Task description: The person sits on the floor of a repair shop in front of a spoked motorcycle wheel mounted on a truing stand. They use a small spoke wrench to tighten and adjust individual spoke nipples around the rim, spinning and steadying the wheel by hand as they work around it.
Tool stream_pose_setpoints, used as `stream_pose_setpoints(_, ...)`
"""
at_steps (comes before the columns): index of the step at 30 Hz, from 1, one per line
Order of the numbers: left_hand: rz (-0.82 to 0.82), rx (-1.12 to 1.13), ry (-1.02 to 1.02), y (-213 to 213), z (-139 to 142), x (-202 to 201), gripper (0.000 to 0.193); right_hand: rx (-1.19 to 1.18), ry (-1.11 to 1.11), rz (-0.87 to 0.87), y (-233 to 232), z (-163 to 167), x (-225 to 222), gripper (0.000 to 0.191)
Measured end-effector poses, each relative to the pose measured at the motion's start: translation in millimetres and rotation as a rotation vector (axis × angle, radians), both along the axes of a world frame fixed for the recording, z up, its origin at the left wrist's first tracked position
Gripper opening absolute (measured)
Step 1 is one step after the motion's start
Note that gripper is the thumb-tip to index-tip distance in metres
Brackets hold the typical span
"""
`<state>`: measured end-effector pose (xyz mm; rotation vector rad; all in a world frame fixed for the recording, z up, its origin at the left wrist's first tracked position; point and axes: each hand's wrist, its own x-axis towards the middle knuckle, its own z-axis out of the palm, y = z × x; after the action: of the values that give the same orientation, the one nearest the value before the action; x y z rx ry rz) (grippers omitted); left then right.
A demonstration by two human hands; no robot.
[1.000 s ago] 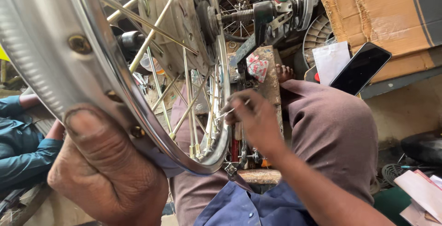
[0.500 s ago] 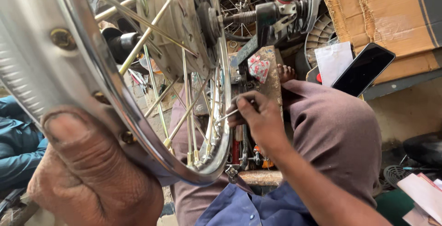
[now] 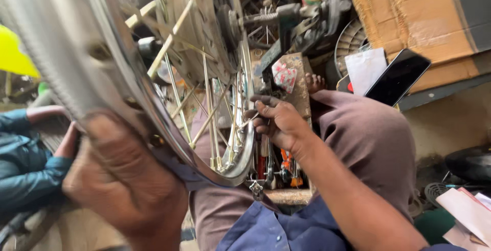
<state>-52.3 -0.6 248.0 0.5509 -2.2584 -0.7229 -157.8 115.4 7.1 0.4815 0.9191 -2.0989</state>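
Spoke-truing appears underway — left hand [image 3: 123,189] is clamping the chromed steel wheel rim [image 3: 153,123] at its near edge, right hand [image 3: 279,123] pinching a thin spoke [image 3: 236,113]; next likely needs a careful nipple turn.

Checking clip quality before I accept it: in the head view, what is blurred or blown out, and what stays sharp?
Head view: the left hand and the near part of the wheel rim are blurred, being close to the lens; the right hand at the spokes is fairly sharp; sky above the hub is blown out white; the phone and cardboard are evenly lit, no hard shadows.
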Motion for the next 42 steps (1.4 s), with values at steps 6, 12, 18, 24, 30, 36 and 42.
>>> stream_pose_setpoints(6,-0.081,-0.099,0.097,-2.2,-33.6,16.1,0.055,0.207,0.379,-0.357,20.6,27.9,42.3,0.026)
stream_pose_setpoints(12,-0.022,-0.120,0.126,4.6,-63.6,26.7,0.059,0.153,0.561,-0.317,24.4,40.8,73.5,0.025)
stream_pose_setpoints(18,-0.007,-0.113,0.131,3.8,-57.2,24.1,0.062,0.437,0.835,-0.204,16.2,60.6,80.0,0.029)
stream_pose_setpoints(24,0.087,-0.062,0.087,14.8,-36.5,16.9,0.060,0.031,0.269,0.079,22.6,23.7,37.8,0.037)
stream_pose_setpoints(30,-0.016,-0.123,0.100,4.6,-24.0,11.1,0.064,-0.161,0.176,0.083,10.1,16.3,12.6,0.040)
stream_pose_setpoints(36,0.025,-0.116,0.097,8.8,-25.5,11.6,0.067,-0.060,0.338,-0.201,23.5,42.8,34.8,0.031)
stream_pose_setpoints(42,0.021,-0.080,0.089,10.7,-25.0,12.1,0.068,-0.056,0.471,-0.111,21.9,63.5,57.0,0.032)
